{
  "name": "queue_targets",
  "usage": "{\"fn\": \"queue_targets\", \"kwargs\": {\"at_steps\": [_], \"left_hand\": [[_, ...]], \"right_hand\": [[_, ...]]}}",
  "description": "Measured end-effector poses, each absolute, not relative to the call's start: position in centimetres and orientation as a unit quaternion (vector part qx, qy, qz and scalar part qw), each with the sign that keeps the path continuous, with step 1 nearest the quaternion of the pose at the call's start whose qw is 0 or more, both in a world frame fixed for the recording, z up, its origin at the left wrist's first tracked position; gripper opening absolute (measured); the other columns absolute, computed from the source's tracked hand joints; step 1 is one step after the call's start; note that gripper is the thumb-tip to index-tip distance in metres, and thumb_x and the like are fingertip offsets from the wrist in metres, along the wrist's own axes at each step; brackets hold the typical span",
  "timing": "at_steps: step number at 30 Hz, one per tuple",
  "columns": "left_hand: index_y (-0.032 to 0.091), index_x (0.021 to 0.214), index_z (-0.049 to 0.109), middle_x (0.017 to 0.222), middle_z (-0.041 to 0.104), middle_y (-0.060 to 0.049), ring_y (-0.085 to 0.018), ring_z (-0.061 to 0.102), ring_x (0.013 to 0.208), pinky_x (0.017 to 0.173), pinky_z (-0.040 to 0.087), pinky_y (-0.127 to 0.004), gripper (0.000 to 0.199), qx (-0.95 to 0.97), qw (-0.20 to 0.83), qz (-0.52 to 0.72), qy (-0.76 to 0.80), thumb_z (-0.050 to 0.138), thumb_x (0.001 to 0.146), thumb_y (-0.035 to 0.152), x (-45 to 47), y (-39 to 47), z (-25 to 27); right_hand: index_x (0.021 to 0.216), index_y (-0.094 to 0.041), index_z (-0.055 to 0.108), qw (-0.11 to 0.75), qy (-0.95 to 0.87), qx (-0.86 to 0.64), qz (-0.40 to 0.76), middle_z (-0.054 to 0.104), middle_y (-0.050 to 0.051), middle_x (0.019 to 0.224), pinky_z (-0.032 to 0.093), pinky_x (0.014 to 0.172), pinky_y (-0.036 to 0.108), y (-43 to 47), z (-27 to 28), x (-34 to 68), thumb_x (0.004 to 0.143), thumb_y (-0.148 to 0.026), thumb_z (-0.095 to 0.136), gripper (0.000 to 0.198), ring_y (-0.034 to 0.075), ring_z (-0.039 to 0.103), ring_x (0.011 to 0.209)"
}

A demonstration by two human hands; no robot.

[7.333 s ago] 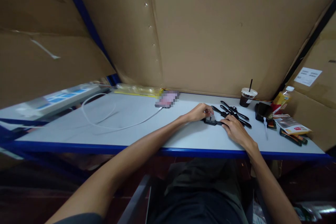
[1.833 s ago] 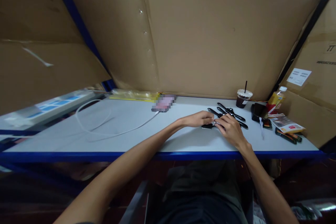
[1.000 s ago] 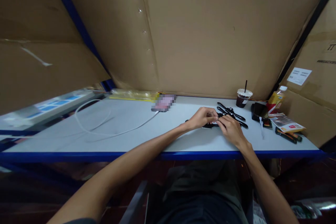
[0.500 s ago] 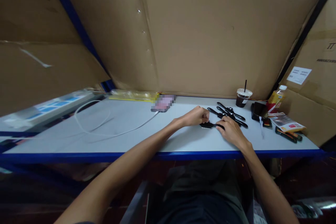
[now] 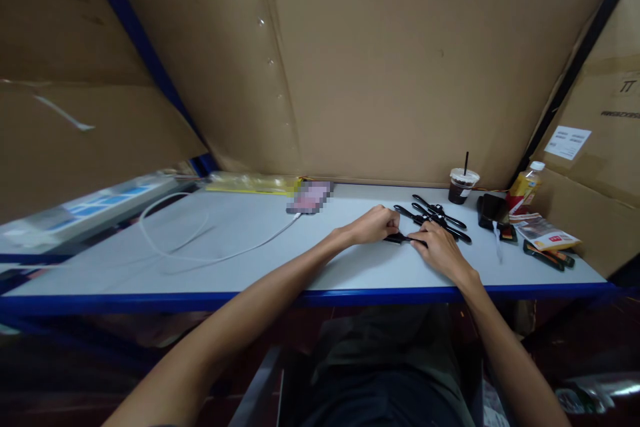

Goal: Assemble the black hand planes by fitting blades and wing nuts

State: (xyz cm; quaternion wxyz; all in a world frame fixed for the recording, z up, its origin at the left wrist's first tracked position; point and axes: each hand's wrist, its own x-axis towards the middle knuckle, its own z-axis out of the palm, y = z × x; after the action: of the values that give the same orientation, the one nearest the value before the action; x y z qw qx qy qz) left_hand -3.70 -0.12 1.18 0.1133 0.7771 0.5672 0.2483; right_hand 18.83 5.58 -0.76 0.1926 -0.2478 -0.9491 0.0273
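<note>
My left hand (image 5: pixel 381 223) is closed in a fist over the left end of a slim black tool (image 5: pixel 397 237), which lies low over the table. Its dark flat head shows under my fingers; what else they cover I cannot make out. My right hand (image 5: pixel 437 244) grips the tool's thin handle with thumb and fingers, from the right. Just behind my right hand lie several black spokeshaves (image 5: pixel 440 215) with long double handles, crossing one another. My right hand partly hides the nearest one.
Toward the back right stand a lidded drink cup (image 5: pixel 463 187) with a straw and a yellow bottle (image 5: pixel 526 189). A black box (image 5: pixel 491 211), a snack packet (image 5: pixel 545 232) and dark cutters (image 5: pixel 543 256) lie nearby. Left of my hands, a white cable (image 5: pixel 240 253) runs to a phone (image 5: pixel 311 197).
The black tool's head has turned slightly, so its pale lower edge no longer shows. Both hands stay in almost the same place; the view has shifted a little.
</note>
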Motion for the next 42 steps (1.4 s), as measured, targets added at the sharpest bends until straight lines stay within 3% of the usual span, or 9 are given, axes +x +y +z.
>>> {"fn": "queue_targets", "kwargs": {"at_steps": [3, 9, 16, 29, 35, 42], "left_hand": [[0.015, 0.074, 0.067, 0.067, 0.067, -0.001, -0.013, 0.057, 0.062, 0.061, 0.037, -0.024, 0.011, 0.773, 0.149, 0.247, 0.565, 0.057, 0.078, 0.012, -3.8, -0.2, 1.6], [0.016, 0.072, 0.066, 0.064, 0.064, 0.0, -0.012, 0.051, 0.06, 0.059, 0.033, -0.025, 0.013, 0.77, 0.092, 0.236, 0.586, 0.056, 0.079, 0.011, -3.8, -0.1, 1.6], [0.014, 0.071, 0.066, 0.066, 0.066, 0.001, -0.011, 0.054, 0.06, 0.06, 0.034, -0.023, 0.014, 0.787, 0.113, 0.222, 0.565, 0.055, 0.077, 0.007, -3.7, -0.3, 1.8], [0.016, 0.07, 0.071, 0.073, 0.069, -0.003, -0.013, 0.056, 0.065, 0.061, 0.034, -0.025, 0.017, 0.803, 0.028, 0.209, 0.558, 0.058, 0.076, 0.006, -3.6, -0.3, 1.7], [0.015, 0.07, 0.071, 0.066, 0.067, 0.0, -0.01, 0.053, 0.058, 0.062, 0.035, -0.023, 0.022, 0.822, 0.05, 0.215, 0.525, 0.055, 0.076, 0.001, -3.7, -0.7, 2.0], [0.015, 0.068, 0.067, 0.058, 0.062, -0.001, -0.011, 0.046, 0.053, 0.056, 0.028, -0.025, 0.015, 0.779, 0.035, 0.202, 0.593, 0.058, 0.079, 0.009, -2.7, -0.7, 1.7]], "right_hand": [[0.115, -0.029, 0.077, 0.193, -0.949, -0.247, 0.023, 0.067, 0.006, 0.1, 0.047, 0.088, 0.033, 5.6, -0.8, 18.8, 0.098, -0.024, 0.061, 0.024, 0.022, 0.06, 0.1], [0.113, -0.028, 0.078, 0.2, -0.949, -0.243, 0.026, 0.067, 0.006, 0.098, 0.047, 0.09, 0.033, 5.5, -0.8, 18.7, 0.098, -0.025, 0.061, 0.023, 0.021, 0.061, 0.098], [0.115, -0.03, 0.078, 0.205, -0.95, -0.233, 0.042, 0.067, 0.005, 0.097, 0.047, 0.09, 0.032, 5.5, -0.9, 18.7, 0.097, -0.023, 0.062, 0.025, 0.021, 0.061, 0.099], [0.113, -0.025, 0.078, 0.2, -0.947, -0.246, 0.054, 0.069, 0.006, 0.1, 0.046, 0.086, 0.03, 5.3, -0.8, 18.6, 0.097, -0.026, 0.063, 0.022, 0.021, 0.063, 0.098], [0.112, -0.026, 0.079, 0.204, -0.945, -0.248, 0.056, 0.069, 0.006, 0.098, 0.046, 0.086, 0.029, 5.1, -0.7, 18.5, 0.097, -0.026, 0.063, 0.022, 0.02, 0.063, 0.098], [0.113, -0.025, 0.078, 0.2, -0.945, -0.254, 0.051, 0.069, 0.006, 0.099, 0.047, 0.086, 0.03, 5.0, -0.6, 18.6, 0.097, -0.026, 0.062, 0.023, 0.021, 0.063, 0.098]]}}
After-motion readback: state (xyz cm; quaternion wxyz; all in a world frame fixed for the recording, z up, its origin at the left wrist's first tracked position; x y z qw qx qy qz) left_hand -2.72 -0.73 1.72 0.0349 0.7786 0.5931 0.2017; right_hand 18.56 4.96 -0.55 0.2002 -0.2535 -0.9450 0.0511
